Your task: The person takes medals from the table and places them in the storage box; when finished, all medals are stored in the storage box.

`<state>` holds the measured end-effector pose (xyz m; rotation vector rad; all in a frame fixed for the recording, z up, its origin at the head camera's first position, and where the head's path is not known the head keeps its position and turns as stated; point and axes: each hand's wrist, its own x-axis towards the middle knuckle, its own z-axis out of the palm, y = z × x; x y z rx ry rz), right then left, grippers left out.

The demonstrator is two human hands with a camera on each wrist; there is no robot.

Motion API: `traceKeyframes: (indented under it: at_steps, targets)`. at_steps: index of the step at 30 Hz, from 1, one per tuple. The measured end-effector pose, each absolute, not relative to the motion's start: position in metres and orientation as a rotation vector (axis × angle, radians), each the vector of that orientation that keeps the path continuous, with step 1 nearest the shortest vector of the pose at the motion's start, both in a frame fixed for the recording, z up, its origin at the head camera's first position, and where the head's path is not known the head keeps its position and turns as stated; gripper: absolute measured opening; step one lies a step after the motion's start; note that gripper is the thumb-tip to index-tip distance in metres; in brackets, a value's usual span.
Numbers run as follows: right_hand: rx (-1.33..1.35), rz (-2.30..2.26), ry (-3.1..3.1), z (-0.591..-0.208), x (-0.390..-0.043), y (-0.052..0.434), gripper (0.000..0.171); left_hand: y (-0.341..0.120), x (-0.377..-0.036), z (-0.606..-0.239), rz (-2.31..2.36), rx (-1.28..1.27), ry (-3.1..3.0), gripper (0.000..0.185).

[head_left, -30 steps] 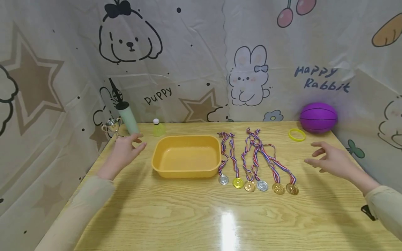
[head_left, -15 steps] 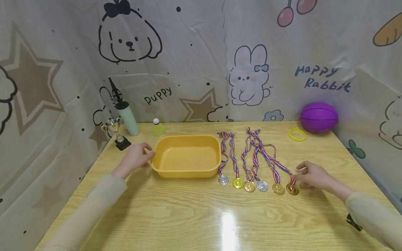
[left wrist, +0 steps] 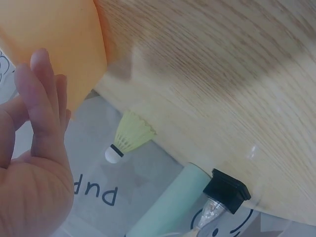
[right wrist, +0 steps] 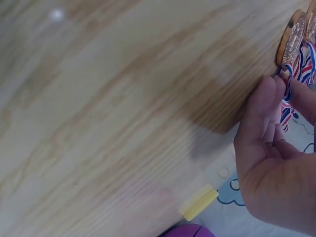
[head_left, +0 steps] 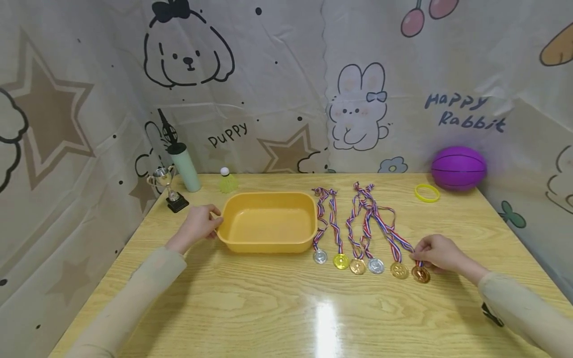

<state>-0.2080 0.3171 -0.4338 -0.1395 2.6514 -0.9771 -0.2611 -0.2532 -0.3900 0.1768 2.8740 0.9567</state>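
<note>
Pale wood-grain tabletop (head_left: 250, 298) spreads beneath the work. Nearest, the right hand (head_left: 440, 253) pinches the striped ribbon (right wrist: 288, 90) just beside the rightmost medal (head_left: 421, 275), thumb and fingertips together; five more medals (head_left: 357, 266) lie to its left. The left hand (head_left: 200, 222), thumb and fingers nearly closed, seems to pinch the left rim of the yellow tray (head_left: 268, 247), though the thumb's contact is hard to see. Farther back are a trophy (head_left: 163, 176), a shuttlecock (head_left: 228, 183) and a purple ball (head_left: 458, 168) before a printed curtain (head_left: 277, 35).
</note>
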Motion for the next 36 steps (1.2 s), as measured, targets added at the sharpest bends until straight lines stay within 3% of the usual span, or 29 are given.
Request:
traceKeyframes:
  at_steps: [22,32,36]
  targets:
    - [-0.033,-1.15,2.553,-0.416,-0.216,0.32,0.022,-0.248,-0.263,-0.39,1.017,0.1,2.843,0.031]
    - [0.046,-1.368,2.375,-0.416,-0.217,0.324,0.048,-0.255,-0.264,-0.394,1.153,0.079,2.762,0.033]
    - [0.085,-1.475,2.301,-0.415,-0.221,0.325,0.035,-0.256,-0.263,-0.392,1.161,0.055,2.746,0.033]
